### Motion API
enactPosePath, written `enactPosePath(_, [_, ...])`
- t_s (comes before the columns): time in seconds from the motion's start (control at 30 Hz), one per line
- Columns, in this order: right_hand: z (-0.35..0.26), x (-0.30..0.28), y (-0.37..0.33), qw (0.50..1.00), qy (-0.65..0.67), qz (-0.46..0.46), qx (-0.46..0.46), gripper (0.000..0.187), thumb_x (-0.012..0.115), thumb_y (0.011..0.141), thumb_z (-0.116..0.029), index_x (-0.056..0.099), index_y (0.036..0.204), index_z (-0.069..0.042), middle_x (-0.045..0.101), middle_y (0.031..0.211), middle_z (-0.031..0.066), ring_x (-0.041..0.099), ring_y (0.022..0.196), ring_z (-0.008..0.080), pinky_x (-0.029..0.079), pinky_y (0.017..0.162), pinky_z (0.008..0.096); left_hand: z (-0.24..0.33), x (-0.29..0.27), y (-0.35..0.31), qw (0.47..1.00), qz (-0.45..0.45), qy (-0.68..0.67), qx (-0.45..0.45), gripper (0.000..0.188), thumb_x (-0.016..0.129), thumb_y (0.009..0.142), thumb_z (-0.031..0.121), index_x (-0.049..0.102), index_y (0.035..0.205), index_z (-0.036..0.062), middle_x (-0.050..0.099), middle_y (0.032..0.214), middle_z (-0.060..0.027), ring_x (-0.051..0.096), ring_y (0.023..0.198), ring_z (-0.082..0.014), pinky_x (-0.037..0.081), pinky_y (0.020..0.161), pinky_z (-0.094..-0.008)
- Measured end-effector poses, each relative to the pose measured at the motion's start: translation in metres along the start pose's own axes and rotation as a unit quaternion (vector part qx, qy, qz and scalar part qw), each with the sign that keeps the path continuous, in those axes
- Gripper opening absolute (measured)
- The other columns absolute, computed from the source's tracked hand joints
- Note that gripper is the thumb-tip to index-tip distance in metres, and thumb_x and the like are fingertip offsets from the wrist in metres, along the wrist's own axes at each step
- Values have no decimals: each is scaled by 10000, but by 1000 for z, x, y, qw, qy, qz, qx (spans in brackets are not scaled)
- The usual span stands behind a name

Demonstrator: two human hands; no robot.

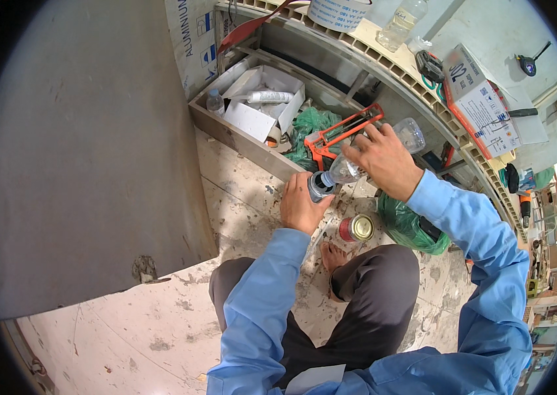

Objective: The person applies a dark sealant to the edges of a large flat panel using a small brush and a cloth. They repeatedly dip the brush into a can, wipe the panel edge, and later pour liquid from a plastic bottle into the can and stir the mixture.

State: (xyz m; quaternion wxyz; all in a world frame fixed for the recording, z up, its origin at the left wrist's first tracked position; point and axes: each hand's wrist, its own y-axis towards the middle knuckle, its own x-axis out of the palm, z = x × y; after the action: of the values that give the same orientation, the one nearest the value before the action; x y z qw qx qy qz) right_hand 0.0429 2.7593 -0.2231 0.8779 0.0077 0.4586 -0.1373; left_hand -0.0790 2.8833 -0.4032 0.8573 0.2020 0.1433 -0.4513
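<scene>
My right hand (389, 161) is closed around a clear plastic bottle (410, 135), which lies tilted with its neck pointing down and to the left. The bottle's neck meets the mouth of a small clear container (318, 191). My left hand (299, 205) is wrapped round that container from the left side. Whether any liquid is running between the two cannot be made out. Just below them, a red tin with a metal lid (361, 228) stands on the floor. An orange caulking gun (337, 135) lies behind the hands, across the edge of a drawer.
The open drawer (242, 139) holds a white box (252, 125), a small bottle (215, 102) and green plastic. A green bag (410, 227) sits on the floor at right. A large grey panel (94, 164) stands at left. Above, a bench carries a carton (482, 105) and another bottle (400, 25).
</scene>
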Motion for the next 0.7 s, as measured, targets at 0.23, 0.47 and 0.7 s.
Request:
enactPosePath(0.23, [-1, 0, 1, 1000, -6, 22, -5, 322, 688, 856, -157, 689, 1173, -102, 696, 1007, 66, 607, 1080, 251, 466, 901, 398, 0, -2, 1, 1000, 2, 1, 6, 614, 935, 739, 230, 609, 1224, 42, 635, 1184, -168, 607, 1151, -397, 500, 996, -484])
enactPosePath(0.47, [0, 0, 4, 1000, 2, 19, -12, 266, 683, 863, -159, 709, 1122, -104, 701, 971, 50, 606, 1059, 237, 465, 887, 389, -2, -1, 1, 1000, 6, 1, 7, 615, 939, 736, 226, 610, 1222, 42, 637, 1189, -171, 607, 1149, -400, 501, 995, -484])
enactPosePath(0.7, [-1, 2, 7, 999, -13, 27, -14, 258, 686, 857, -159, 716, 1104, -91, 713, 946, 51, 603, 1063, 235, 458, 862, 378, -2, -1, 2, 1000, -6, 8, -3, 619, 944, 730, 220, 613, 1224, 45, 637, 1185, -170, 610, 1146, -398, 504, 989, -484])
